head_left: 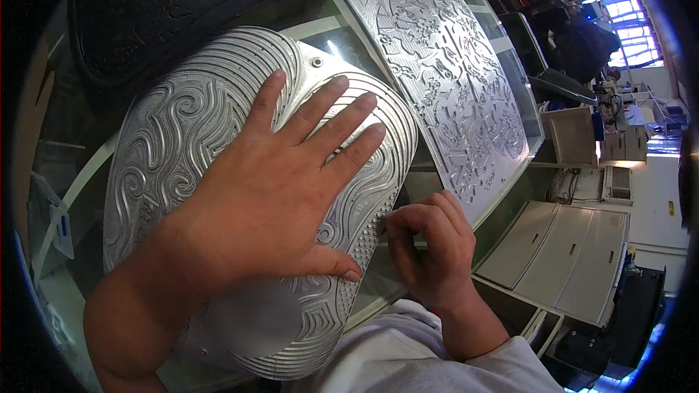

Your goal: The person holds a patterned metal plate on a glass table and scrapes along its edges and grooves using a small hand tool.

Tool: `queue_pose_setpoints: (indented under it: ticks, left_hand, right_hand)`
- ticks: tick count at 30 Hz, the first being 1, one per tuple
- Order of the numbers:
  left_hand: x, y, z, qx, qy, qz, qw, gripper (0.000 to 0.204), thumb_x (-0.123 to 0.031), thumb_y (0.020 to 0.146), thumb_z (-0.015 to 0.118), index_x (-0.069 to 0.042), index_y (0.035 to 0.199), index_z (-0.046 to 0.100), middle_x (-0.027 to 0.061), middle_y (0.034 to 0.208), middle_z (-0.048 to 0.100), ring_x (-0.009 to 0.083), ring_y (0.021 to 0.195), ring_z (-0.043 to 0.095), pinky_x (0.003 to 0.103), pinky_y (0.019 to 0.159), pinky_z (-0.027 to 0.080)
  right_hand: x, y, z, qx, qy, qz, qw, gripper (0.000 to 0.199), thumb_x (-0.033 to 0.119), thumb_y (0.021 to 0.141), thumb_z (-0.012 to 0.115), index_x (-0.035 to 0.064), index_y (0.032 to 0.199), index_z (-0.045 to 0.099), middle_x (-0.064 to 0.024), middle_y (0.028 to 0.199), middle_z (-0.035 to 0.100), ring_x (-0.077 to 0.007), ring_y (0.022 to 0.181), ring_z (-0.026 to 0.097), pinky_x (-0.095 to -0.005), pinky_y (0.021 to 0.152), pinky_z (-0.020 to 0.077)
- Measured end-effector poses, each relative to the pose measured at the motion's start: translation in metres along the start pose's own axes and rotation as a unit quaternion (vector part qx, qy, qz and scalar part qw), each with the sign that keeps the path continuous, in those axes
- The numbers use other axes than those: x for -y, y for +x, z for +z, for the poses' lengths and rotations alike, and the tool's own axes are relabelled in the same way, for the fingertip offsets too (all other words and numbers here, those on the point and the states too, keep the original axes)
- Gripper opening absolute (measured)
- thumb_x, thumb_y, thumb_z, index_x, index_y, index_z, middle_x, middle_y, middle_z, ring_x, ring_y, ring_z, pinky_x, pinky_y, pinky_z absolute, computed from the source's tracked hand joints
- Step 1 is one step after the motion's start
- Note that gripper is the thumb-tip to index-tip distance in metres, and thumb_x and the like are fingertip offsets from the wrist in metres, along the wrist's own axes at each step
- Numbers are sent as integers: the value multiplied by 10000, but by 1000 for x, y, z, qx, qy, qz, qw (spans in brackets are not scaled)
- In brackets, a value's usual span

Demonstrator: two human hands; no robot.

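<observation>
A large silver metal plate [171, 113] with rounded lobes lies in front of me, carved with swirls, parallel grooves and a band of small raised dots. My left hand [280, 171] rests over its middle, palm down, fingers spread wide and thumb out toward the dotted band. At the plate's right edge, beside those dots, my right hand [433, 244] is curled closed. Whatever its fingertips pinch, if anything, is hidden. A blurred grey patch covers part of the plate's near end.
A second silver plate [451, 65] with raised relief lies to the far right on the glass-topped table [364, 313]. A black embossed sheet [167, 14] sits at the far left. Beige cabinets [553, 255] and a cluttered room stand beyond the right edge.
</observation>
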State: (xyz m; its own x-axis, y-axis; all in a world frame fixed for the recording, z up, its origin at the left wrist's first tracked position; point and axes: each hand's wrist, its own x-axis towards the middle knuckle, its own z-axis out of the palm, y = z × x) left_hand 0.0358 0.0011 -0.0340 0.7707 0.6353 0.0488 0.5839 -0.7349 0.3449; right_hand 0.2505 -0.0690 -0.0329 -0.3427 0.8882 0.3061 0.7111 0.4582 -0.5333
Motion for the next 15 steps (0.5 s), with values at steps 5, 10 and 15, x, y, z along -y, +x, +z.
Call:
queue_pose_setpoints:
  ticks: [5, 10, 15]
  left_hand:
    - [0, 0, 0, 0, -2, -3, 1000, 1179, -825, 607, 600, -63, 1470, 341, 174, 1559, 246, 351, 1476, 122, 611, 1159, -3]
    - [0, 0, 0, 3, -3, -5, 1000, 1175, -825, 608, 601, -65, 1467, 346, 173, 1558, 248, 350, 1474, 127, 614, 1159, 4]
    - [0, 0, 1, 1, 3, -2, 1000, 1175, -828, 611, 596, -63, 1466, 346, 173, 1557, 251, 352, 1472, 132, 618, 1157, 7]
  right_hand:
    - [-1, 0, -1, 9, 3, 2, 1000, 299, -83, 649, 705, 26, 899, 583, -94, 765, 578, -273, 635, 520, -361, 559, 415]
    - [-1, 0, -2, 13, 8, 4, 1000, 298, -86, 650, 703, 24, 898, 580, -98, 758, 567, -275, 636, 519, -362, 557, 413]
    - [0, 0, -2, 1, 5, 6, 1000, 293, -93, 656, 697, 25, 899, 583, -100, 756, 566, -277, 635, 519, -363, 557, 414]
